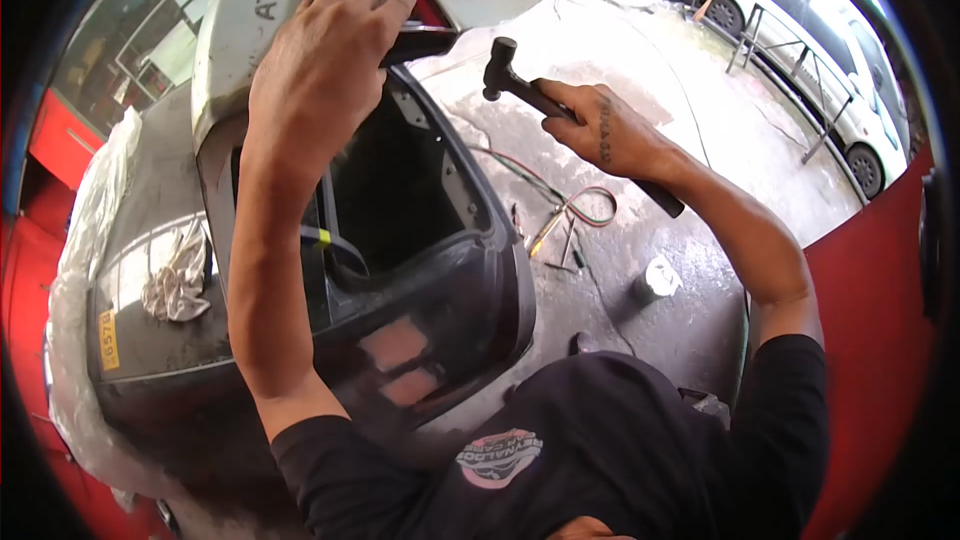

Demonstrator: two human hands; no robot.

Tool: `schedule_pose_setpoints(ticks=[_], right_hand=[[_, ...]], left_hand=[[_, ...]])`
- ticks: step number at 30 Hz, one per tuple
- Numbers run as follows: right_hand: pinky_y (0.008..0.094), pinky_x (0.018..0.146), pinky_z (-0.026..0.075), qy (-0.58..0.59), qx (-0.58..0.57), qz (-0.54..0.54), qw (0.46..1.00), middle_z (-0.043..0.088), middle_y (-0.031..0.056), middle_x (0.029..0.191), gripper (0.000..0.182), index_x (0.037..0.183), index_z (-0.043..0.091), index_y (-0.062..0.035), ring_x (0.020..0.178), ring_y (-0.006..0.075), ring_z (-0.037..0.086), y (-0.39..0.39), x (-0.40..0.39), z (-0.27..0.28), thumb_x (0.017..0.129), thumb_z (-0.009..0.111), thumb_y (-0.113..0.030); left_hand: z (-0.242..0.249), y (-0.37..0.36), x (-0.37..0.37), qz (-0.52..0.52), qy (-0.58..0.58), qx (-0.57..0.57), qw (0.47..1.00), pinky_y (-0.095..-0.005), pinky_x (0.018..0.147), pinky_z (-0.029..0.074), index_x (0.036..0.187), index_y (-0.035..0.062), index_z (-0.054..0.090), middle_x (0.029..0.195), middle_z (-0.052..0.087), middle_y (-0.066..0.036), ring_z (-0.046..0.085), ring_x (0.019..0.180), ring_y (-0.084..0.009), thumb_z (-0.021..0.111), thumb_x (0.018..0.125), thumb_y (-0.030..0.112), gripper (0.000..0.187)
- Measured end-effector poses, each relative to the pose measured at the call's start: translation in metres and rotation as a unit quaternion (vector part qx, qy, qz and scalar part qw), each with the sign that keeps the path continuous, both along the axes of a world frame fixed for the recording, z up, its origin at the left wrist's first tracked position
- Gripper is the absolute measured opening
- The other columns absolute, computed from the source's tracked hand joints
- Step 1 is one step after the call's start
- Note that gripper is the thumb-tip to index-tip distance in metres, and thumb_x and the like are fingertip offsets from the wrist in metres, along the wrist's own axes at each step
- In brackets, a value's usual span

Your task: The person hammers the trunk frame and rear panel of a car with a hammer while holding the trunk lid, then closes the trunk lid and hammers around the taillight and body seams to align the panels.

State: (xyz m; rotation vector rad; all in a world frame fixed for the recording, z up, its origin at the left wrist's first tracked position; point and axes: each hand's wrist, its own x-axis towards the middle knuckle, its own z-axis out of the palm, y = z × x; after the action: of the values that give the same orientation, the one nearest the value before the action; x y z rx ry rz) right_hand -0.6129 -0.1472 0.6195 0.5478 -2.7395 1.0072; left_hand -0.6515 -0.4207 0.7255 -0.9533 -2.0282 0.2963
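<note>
My left hand [322, 55] reaches up over the light-coloured car panel lettered "ATIV" [228, 45], its fingers stretched out and spread. The fingertips lie over a dark and red tail-light area [428, 12] at the panel's edge; what is beneath the palm is hidden. In my right hand [605, 130] is a hammer [512, 80], gripped round its dark handle. The hammer's head is raised to the right of the panel, apart from it. Below the panel is the dark rear of the car with its window opening [400, 175].
Clear plastic sheeting [75, 310] and a crumpled cloth [180, 275] lie on the dark bodywork at left. Hoses [595, 208] and tools lie on the concrete floor near a white can [657, 280]. A white car [775, 0] stands behind a metal stand [800, 65].
</note>
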Motion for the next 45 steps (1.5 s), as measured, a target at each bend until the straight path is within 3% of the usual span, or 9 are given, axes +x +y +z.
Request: schedule_pose_setpoints(ticks=[4, 6, 11, 15, 18, 23, 30, 36, 45], right_hand=[[0.0436, 0.090, 0.054, -0.097, 0.178, 0.085, 0.976, 0.069, 0.0271, 0.107, 0.041, 0.132, 0.060, -0.0020, 0.096, 0.0424, 0.068, -0.011, 0.009, -0.037, 0.093, 0.060, -0.015], [0.0446, 0.091, 0.054, -0.060, 0.182, 0.176, 0.965, 0.069, 0.0280, 0.106, 0.041, 0.131, 0.062, -0.0025, 0.098, 0.0420, 0.068, -0.001, 0.011, -0.044, 0.094, 0.060, -0.017], [0.0389, 0.061, 0.045, 0.108, -0.007, 0.016, 0.994, 0.059, 0.0177, 0.068, 0.027, 0.115, 0.062, 0.0010, 0.061, 0.0262, 0.057, 0.003, -0.008, -0.007, 0.095, 0.057, -0.017], [0.0441, 0.072, 0.051, 0.036, -0.012, 0.077, 0.996, 0.065, 0.0239, 0.082, 0.030, 0.121, 0.061, -0.0001, 0.072, 0.0342, 0.066, -0.006, -0.003, -0.053, 0.095, 0.060, -0.013], [0.0443, 0.081, 0.052, -0.075, 0.166, 0.217, 0.959, 0.068, 0.0260, 0.100, 0.040, 0.132, 0.061, -0.0034, 0.086, 0.0380, 0.066, 0.004, 0.007, -0.078, 0.095, 0.063, -0.016], [0.0409, 0.068, 0.049, -0.044, -0.035, -0.015, 0.998, 0.063, 0.0201, 0.078, 0.035, 0.127, 0.062, -0.0031, 0.070, 0.0264, 0.062, 0.003, 0.004, 0.018, 0.095, 0.056, -0.017], [0.0393, 0.070, 0.051, -0.009, 0.100, 0.212, 0.972, 0.066, 0.0187, 0.083, 0.037, 0.127, 0.062, -0.0005, 0.072, 0.0222, 0.061, 0.013, 0.002, -0.115, 0.093, 0.064, -0.014], [0.0408, 0.060, 0.046, 0.028, -0.034, 0.003, 0.999, 0.062, 0.0172, 0.071, 0.028, 0.116, 0.063, 0.0007, 0.057, 0.0266, 0.057, 0.014, -0.015, -0.006, 0.092, 0.062, -0.013], [0.0427, 0.076, 0.052, -0.057, 0.149, 0.159, 0.974, 0.067, 0.0236, 0.090, 0.036, 0.123, 0.062, 0.0001, 0.080, 0.0325, 0.067, 0.027, -0.014, -0.092, 0.090, 0.066, -0.014]], left_hand=[[0.001, 0.003, 0.003, 0.009, -0.017, -0.004, 1.000, -0.0418, 0.103, 0.051, 0.127, 0.0033, 0.067, 0.132, 0.065, -0.010, 0.058, 0.123, -0.0299, 0.069, 0.076, -0.005, 0.051], [-0.002, 0.005, 0.004, 0.012, -0.004, -0.007, 1.000, -0.0417, 0.103, 0.051, 0.127, 0.0033, 0.067, 0.132, 0.065, -0.010, 0.058, 0.123, -0.0298, 0.070, 0.076, -0.005, 0.051], [0.003, 0.005, 0.000, 0.000, -0.002, 0.006, 1.000, -0.0421, 0.104, 0.050, 0.126, 0.0034, 0.068, 0.132, 0.065, -0.010, 0.058, 0.123, -0.0304, 0.067, 0.078, -0.005, 0.049], [0.001, 0.002, 0.000, 0.042, -0.029, -0.007, 0.999, -0.0426, 0.109, 0.048, 0.133, 0.0083, 0.063, 0.141, 0.060, -0.009, 0.052, 0.133, -0.0329, 0.074, 0.075, -0.003, 0.060], [-0.003, 0.006, 0.003, 0.059, -0.029, -0.019, 0.998, -0.0429, 0.111, 0.046, 0.137, 0.0100, 0.061, 0.145, 0.058, -0.009, 0.050, 0.137, -0.0345, 0.078, 0.074, -0.001, 0.067], [0.000, 0.008, 0.003, 0.056, -0.066, -0.013, 0.996, -0.0431, 0.112, 0.046, 0.137, 0.0095, 0.061, 0.145, 0.057, -0.010, 0.050, 0.138, -0.0346, 0.078, 0.074, -0.002, 0.066], [-0.012, 0.007, -0.003, -0.005, 0.025, 0.020, 0.999, -0.0425, 0.100, 0.052, 0.120, 0.0041, 0.070, 0.125, 0.068, -0.009, 0.061, 0.119, -0.0288, 0.061, 0.082, -0.007, 0.040], [-0.014, 0.009, 0.000, -0.009, 0.016, 0.028, 0.999, -0.0422, 0.100, 0.053, 0.116, 0.0042, 0.071, 0.125, 0.068, -0.009, 0.060, 0.120, -0.0300, 0.063, 0.080, -0.008, 0.038], [-0.007, 0.008, 0.004, 0.056, -0.008, 0.000, 0.998, -0.0414, 0.114, 0.045, 0.136, 0.0104, 0.063, 0.143, 0.059, -0.008, 0.051, 0.137, -0.0311, 0.078, 0.075, -0.001, 0.064]])
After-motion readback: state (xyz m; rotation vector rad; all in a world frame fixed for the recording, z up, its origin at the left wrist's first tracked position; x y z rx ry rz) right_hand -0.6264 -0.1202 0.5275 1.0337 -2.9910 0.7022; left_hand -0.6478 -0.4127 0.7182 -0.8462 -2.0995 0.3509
